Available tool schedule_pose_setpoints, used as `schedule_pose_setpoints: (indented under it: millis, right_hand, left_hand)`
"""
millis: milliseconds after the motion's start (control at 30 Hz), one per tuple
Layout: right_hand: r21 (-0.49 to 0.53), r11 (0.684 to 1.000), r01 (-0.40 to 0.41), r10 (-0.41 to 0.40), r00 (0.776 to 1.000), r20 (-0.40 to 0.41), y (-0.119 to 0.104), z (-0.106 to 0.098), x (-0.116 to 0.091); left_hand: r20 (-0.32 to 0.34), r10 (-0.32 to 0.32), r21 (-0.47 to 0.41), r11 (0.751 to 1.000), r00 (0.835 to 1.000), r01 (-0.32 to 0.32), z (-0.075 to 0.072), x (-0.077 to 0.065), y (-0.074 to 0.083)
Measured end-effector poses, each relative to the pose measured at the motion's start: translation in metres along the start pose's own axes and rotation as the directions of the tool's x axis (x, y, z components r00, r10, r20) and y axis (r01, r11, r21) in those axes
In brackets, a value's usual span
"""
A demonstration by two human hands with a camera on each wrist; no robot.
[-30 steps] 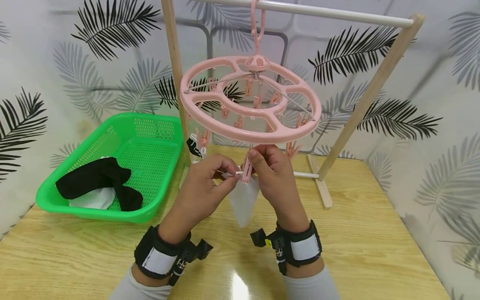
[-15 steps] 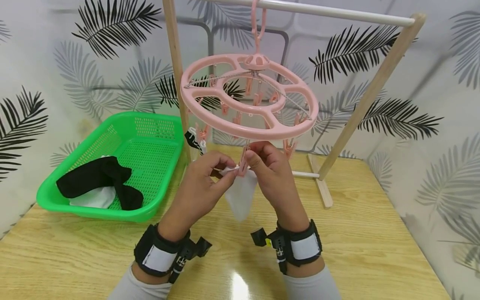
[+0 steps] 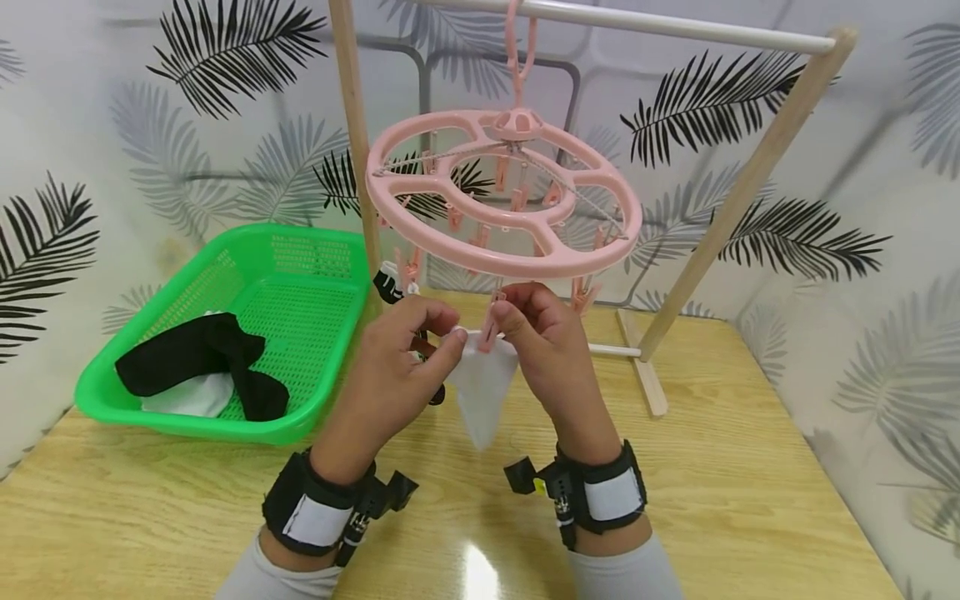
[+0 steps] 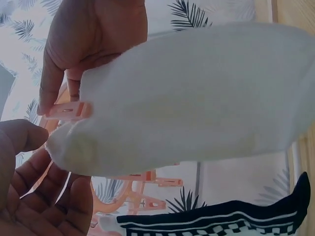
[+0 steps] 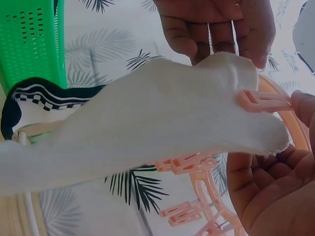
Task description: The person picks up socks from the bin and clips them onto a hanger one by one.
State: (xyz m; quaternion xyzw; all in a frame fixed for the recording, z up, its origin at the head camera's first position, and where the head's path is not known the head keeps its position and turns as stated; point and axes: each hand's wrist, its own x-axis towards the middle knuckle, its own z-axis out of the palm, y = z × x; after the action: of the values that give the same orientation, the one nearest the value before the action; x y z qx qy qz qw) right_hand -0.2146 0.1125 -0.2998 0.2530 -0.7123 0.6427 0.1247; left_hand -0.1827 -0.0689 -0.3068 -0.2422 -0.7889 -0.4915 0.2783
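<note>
A white sock (image 3: 482, 392) hangs by its cuff from a pink clothespin (image 3: 491, 325) under the round hanger (image 3: 517, 265). My right hand (image 3: 553, 354) pinches this clothespin between thumb and fingers; its jaws are closed on the cuff. Left of the clip, my left hand (image 3: 397, 358) is at the cuff's corner with thumb and fingers spread apart. In the left wrist view the thumb tip is right at the edge of the sock (image 4: 187, 98). The right wrist view shows the left fingers (image 5: 199, 42) partly behind the fabric.
A black-and-white checkered sock (image 5: 54, 101) hangs on the hanger's left. The hanger hooks over a white rail (image 3: 675, 27) on a wooden stand (image 3: 738, 196). On the left, a green basket (image 3: 315, 392) holds black and white cloth items. Several other clothespins (image 3: 585, 293) dangle around the ring.
My left fingers have parted from the cuff corner they pinched and moved slightly left. The right hand stays at the clothespin, slightly higher than a second ago. The sock hangs from the clip.
</note>
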Motion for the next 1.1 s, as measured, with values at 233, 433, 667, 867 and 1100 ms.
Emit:
schedule_pose_setpoints:
  millis: [233,433,667,867,1100]
  right_hand:
    - [0.031,0.999,-0.012,0.011,1.000,0.010,0.001,0.003,0.001]
    - [0.024,1.000,0.010,-0.010,1.000,0.001,0.000,0.001,0.002]
    - [0.005,1.000,-0.008,0.008,1.000,0.027,0.000,0.001,0.002]
    - [-0.003,1.000,-0.002,0.002,0.999,0.032,0.002,0.000,0.001]
    - [-0.023,1.000,0.009,-0.008,0.999,0.052,0.003,-0.001,0.001]
  left_hand:
    - [-0.091,0.111,0.055,0.993,0.990,-0.107,-0.005,0.000,0.001]
    - [-0.112,0.219,0.068,0.975,0.969,-0.212,-0.007,0.001,0.007]
    - [-0.107,0.368,0.182,0.920,0.923,-0.346,-0.010,0.021,0.023]
    - [0.012,0.412,0.342,0.854,0.911,-0.391,-0.010,0.043,0.033]
    - [0.076,0.350,0.442,0.827,0.933,-0.347,-0.008,0.051,0.035]
